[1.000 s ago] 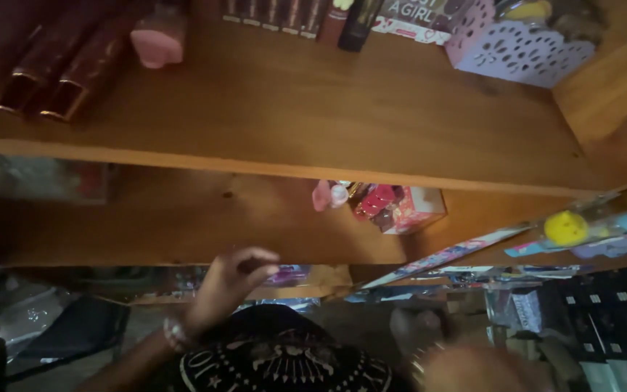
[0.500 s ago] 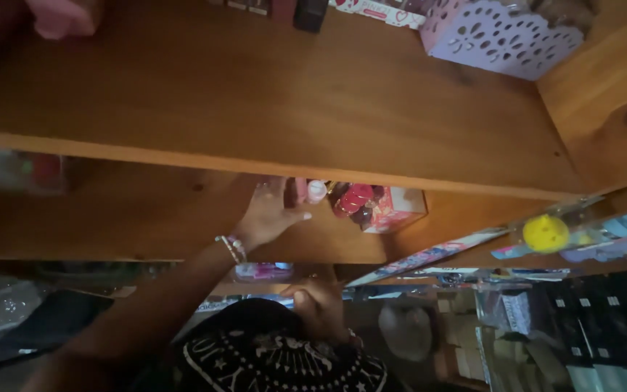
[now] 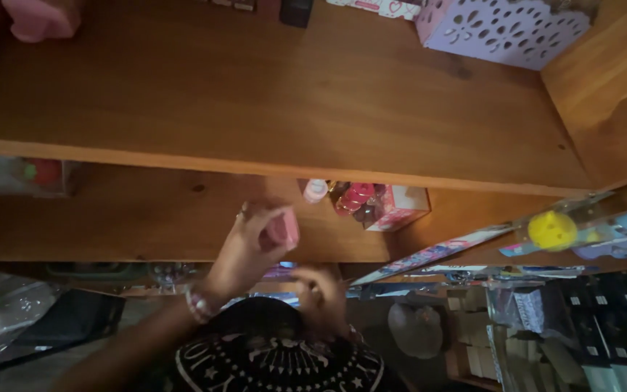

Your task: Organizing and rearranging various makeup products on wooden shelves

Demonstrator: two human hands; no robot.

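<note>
Head view shows my left hand (image 3: 244, 243) raised in front of the middle wooden shelf (image 3: 146, 218), its fingers wrapped around a small pink object (image 3: 281, 231) with a rounded, smooth-looking form; I cannot tell what it is beyond that. A beaded bracelet (image 3: 197, 305) circles that wrist. My right hand (image 3: 321, 290) sits lower, just beside the left and near my dark printed shirt (image 3: 277, 363); its fingers curl inward, but the blur hides whether they pinch anything, so I cannot tell its state.

Just beyond the pink object, further back on the same shelf, stands a small pale bottle (image 3: 316, 190), and next to it a cluster of glossy red and pink items (image 3: 357, 199) against a pink box (image 3: 400, 207). The shelves are warm, knotty, varnished wood. On the upper shelf (image 3: 292, 94) a lilac box with cut-out holes (image 3: 502, 29) sits at the far right and a chunky pink thing (image 3: 41, 16) at the left edge. To the right, a round yellow ball in clear packaging (image 3: 551, 229) lies on flat colourful packets. At the left of the middle shelf, a clear plastic pack (image 3: 23, 176) holds something red.
</note>
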